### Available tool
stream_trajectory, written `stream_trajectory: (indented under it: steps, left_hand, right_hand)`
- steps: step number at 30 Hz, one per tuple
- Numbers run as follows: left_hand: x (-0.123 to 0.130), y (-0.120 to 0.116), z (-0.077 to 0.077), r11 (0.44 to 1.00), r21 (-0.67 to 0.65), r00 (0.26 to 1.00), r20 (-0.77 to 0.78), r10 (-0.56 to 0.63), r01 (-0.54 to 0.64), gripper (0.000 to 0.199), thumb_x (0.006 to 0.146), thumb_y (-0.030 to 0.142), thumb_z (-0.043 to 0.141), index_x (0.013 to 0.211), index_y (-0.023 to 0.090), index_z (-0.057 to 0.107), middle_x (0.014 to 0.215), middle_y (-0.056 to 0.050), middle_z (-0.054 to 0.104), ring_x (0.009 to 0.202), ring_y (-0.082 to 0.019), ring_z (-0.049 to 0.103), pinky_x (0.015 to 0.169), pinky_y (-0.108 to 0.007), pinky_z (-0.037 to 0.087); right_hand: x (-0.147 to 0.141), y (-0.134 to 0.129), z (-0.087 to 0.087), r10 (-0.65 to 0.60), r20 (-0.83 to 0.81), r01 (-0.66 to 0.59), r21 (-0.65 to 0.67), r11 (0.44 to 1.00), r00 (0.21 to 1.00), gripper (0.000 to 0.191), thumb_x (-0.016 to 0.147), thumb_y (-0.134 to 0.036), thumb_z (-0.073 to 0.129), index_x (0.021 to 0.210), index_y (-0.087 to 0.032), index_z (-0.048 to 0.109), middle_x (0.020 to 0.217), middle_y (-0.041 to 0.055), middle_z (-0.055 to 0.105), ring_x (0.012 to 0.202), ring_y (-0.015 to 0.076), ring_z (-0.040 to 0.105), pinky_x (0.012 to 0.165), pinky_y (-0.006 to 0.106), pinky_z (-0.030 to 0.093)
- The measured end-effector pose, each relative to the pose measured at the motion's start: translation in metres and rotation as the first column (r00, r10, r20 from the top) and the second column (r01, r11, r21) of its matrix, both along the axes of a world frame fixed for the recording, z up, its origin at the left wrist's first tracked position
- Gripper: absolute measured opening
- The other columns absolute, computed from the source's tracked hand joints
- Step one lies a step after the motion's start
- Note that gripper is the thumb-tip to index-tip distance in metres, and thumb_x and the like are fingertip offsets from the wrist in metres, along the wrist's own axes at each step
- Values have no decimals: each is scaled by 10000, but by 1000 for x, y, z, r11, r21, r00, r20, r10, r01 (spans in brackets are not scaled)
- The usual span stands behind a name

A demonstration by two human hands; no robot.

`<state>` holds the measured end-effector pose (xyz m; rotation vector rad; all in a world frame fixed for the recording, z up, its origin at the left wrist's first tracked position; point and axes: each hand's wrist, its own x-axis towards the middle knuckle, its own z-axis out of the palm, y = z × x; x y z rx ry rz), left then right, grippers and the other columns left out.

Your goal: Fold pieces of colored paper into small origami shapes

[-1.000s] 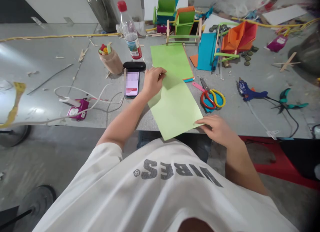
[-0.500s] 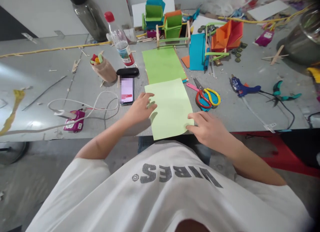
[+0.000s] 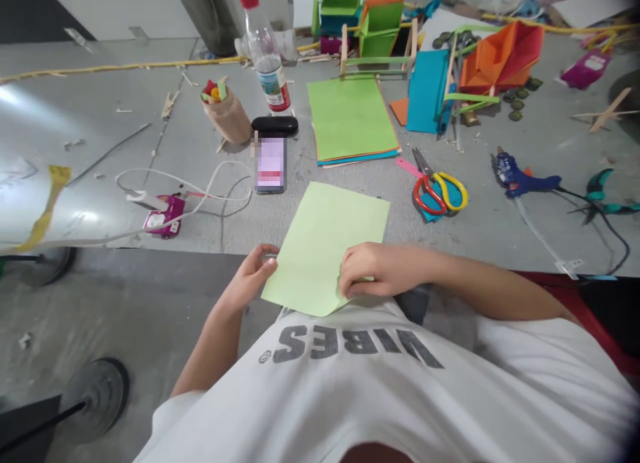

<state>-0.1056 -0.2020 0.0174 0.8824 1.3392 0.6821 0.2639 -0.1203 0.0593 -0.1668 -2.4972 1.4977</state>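
A pale green sheet of paper (image 3: 320, 236) lies tilted over the table's front edge, its near end sticking out towards my shirt. My left hand (image 3: 253, 276) holds its left edge, thumb at the rim and fingers partly hidden. Across the lower right part, my right hand (image 3: 373, 270) is closed with bent fingers on the sheet's edge, where the near corner curls up. Beyond the sheet is a stack of coloured paper (image 3: 353, 120), bright green on top. Scissors (image 3: 435, 190) with one red and one yellow handle lie to the right.
A phone (image 3: 271, 164), a black case (image 3: 275, 126), a bottle with a red cap (image 3: 270, 70) and a stick holder (image 3: 227, 116) stand left. Folded paper models (image 3: 383, 23) line the back. A blue glue gun (image 3: 523, 173) and its cord lie right.
The pale green sheet has come nearer to my body and turned, baring the stack behind it. My left hand moved down its left edge; my right hand shifted inwards. The view shifted too.
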Motion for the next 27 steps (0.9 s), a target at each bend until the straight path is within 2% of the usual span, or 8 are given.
stream_trajectory:
  steps: [4, 6, 8, 12, 17, 21, 26, 27]
  left_hand:
    - [12, 19, -1, 986, 89, 977, 151, -153, 141, 1135, 857, 568, 1136, 1806, 530, 515, 1505, -45, 884, 809, -167, 821, 816, -353, 712]
    - [18, 45, 2, 950, 173, 950, 131, -285, 261, 995, 866, 555, 1148, 1736, 479, 671, 1616, -79, 848, 863, -154, 815, 819, -321, 690]
    - [27, 73, 7, 882, 223, 893, 81, -442, 416, 777, 825, 741, 1138, 1417, 292, 910, 1379, -140, 918, 1089, -276, 880, 908, -349, 705]
    - [50, 107, 27, 841, 273, 873, 10, -487, 467, 985, 839, 1148, 847, 1009, 182, 936, 921, -121, 871, 815, -263, 791, 722, -339, 598]
    - [77, 109, 58, 791, 382, 878, -225, -422, 478, 623, 802, 746, 1098, 1019, 188, 928, 911, -41, 822, 798, -204, 689, 707, -300, 499]
    - [94, 116, 66, 811, 446, 914, -318, -253, 379, 376, 878, 577, 945, 886, 215, 841, 812, -6, 720, 732, -172, 573, 670, -307, 418]
    - [106, 131, 60, 733, 662, 950, -305, 73, 156, 476, 922, 606, 842, 718, 258, 587, 696, 22, 504, 698, -153, 403, 653, -325, 304]
    - [110, 131, 57, 723, 682, 952, -282, 119, 112, 469, 926, 615, 834, 736, 261, 593, 703, 22, 501, 703, -155, 400, 652, -328, 303]
  right_hand:
    - [-20, 11, 8, 110, 35, -105, -115, 988, 993, 190, 1252, -282, 721, 1189, -221, 889, 1143, 78, 971, 1014, 194, 876, 976, 318, 628]
    - [-26, 22, 12, 100, 49, -94, -115, 989, 994, 191, 1238, -302, 731, 1196, -219, 898, 1144, 75, 969, 996, 193, 873, 954, 311, 624]
    - [-29, 35, 15, 31, 63, -27, -65, 998, 998, 182, 1206, -296, 742, 1203, -219, 907, 1103, 59, 962, 946, 192, 857, 909, 312, 605]
    - [-26, 63, 19, -272, 102, 245, 215, 945, 957, 150, 1125, -265, 766, 1168, -241, 908, 1054, 34, 953, 893, 214, 815, 848, 334, 511]
    - [-17, 82, 33, -678, 53, 531, 578, 620, 733, 258, 1166, -329, 715, 1314, -241, 907, 1089, 80, 940, 986, 306, 811, 956, 412, 504]
    - [-6, 91, 46, -803, -110, 655, 647, 389, 586, 340, 1221, -397, 659, 1444, -247, 868, 1209, 99, 915, 1174, 373, 839, 1270, 598, 517]
    - [14, 96, 22, -859, -507, 944, 310, -112, 65, 878, 1147, -740, 790, 1871, -307, 547, 1925, 200, 570, 1862, 497, 437, 1518, 749, 349]
    - [16, 98, 12, -860, -511, 973, 190, -130, -16, 1016, 1144, -809, 780, 1948, -299, 427, 2018, 216, 451, 1900, 473, 383, 1514, 726, 386]
